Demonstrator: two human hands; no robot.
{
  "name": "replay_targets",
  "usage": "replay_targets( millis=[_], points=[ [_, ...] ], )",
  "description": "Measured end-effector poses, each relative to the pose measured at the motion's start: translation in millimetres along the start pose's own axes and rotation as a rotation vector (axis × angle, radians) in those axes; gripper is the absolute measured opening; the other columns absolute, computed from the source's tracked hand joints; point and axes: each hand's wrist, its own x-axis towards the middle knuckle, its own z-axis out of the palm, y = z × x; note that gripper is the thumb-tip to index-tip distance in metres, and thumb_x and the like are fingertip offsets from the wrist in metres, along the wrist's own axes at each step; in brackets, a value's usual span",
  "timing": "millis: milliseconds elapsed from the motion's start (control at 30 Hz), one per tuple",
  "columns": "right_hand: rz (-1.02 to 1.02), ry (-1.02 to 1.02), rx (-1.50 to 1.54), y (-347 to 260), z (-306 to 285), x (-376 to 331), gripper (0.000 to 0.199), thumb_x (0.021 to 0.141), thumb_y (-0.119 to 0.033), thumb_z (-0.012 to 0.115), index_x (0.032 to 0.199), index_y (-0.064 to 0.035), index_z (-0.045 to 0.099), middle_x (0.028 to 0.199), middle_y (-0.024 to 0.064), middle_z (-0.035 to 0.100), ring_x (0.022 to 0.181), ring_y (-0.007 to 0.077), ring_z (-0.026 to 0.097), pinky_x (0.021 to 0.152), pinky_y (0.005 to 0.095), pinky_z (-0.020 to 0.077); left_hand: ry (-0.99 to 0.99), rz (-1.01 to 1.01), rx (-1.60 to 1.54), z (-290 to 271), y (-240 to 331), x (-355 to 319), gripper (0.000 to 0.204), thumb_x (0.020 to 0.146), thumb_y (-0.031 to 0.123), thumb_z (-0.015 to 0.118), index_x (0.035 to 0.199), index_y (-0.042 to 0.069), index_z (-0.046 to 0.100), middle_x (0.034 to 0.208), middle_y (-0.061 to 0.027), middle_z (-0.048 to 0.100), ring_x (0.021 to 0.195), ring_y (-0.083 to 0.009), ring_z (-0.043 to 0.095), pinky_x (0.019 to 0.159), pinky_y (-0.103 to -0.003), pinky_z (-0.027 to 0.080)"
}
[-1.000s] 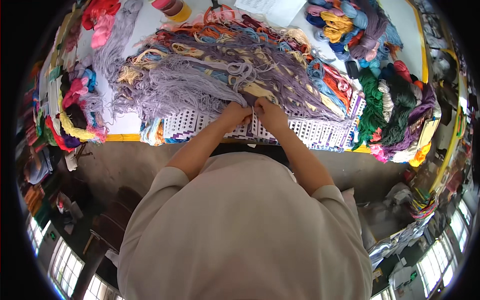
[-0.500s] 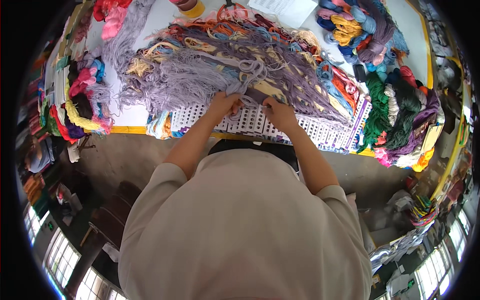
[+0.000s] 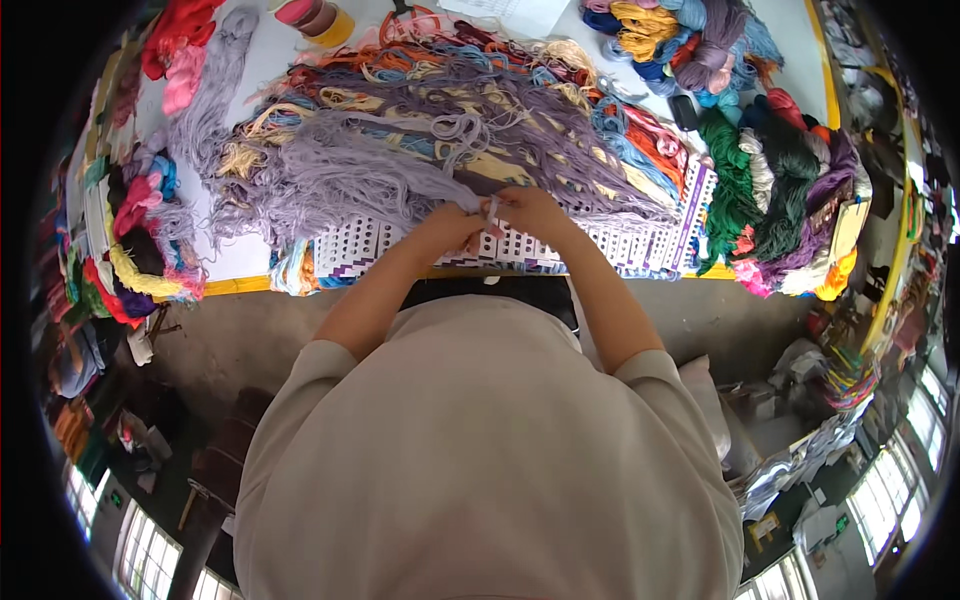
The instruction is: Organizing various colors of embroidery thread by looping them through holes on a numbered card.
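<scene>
My left hand is closed round the gathered end of a pale lilac thread bundle, which fans out to the left over the work. Close beside it, my right hand pinches a short pale lilac length of the thread between the two hands. Both are over the near edge of white cards with rows of dark holes. Darker purple threads and cream, orange, blue and red strands lie in a thick layer beyond. The fingertips are partly hidden.
On the table's right are green skeins, a dark small box and a mixed pile of yarn. Pink and red skeins lie at left, near stacked round tubs. A yellow strip edges the table.
My right hand has come in toward the left, so the two now nearly meet at the lilac thread. The whole view has shifted, with the table sitting a little further left and up.
</scene>
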Motion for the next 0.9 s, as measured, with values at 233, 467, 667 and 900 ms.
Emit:
replay_targets(
  millis=[233,467,667,900],
  points=[
    [-0.043,-0.05,-0.191,-22.3,-1.5,-13.9,0.038,0.081,-0.033,0.068,0.113,-0.0113,0.064,0.082,0.0109,0.068,0.066,0.0229,0.066,0.062,0.0363,0.0505,0.143,0.202,0.873,-18.2,-21.6,41.2,0.018,0.078,0.012,0.06,0.085,-0.003,0.067,0.073,-0.0154,0.066,0.06,-0.026,0.066,0.059,-0.039,0.052],
    [0.049,0.01,-0.335,-22.5,3.1,-14.1,0.041,0.081,-0.036,0.069,0.112,-0.016,0.053,0.08,0.012,0.067,0.075,0.0296,0.067,0.07,0.0409,0.0498,0.163,-0.043,-0.478,-123.6,-8.7,-53.6,0.017,0.093,0.022,0.056,0.083,0.008,0.058,0.062,0.0045,0.045,0.042,-0.0038,0.031,0.037,-0.018,0.02],
    [0.082,-0.004,-0.31,-24.9,4.5,-11.0,0.043,0.08,-0.041,0.069,0.112,-0.0181,0.052,0.081,0.0119,0.067,0.074,0.0298,0.067,0.068,0.0417,0.0493,0.2,0.189,-0.622,-241.2,-4.9,-121.9,0.014,0.097,0.019,0.049,0.087,0.009,0.052,0.061,0.0037,0.038,0.042,-0.004,0.028,0.034,-0.019,0.02],
    [0.045,0.06,-0.408,-26.1,12.7,-8.5,0.04,0.08,-0.041,0.07,0.109,-0.0187,0.052,0.081,0.0089,0.068,0.081,0.0292,0.067,0.071,0.0413,0.0491,0.385,0.488,-0.882,-251.5,18.0,-119.9,0.014,0.098,0.017,0.047,0.091,0.006,0.052,0.067,0.0022,0.042,0.046,-0.0044,0.031,0.036,-0.018,0.021]
  ],
)
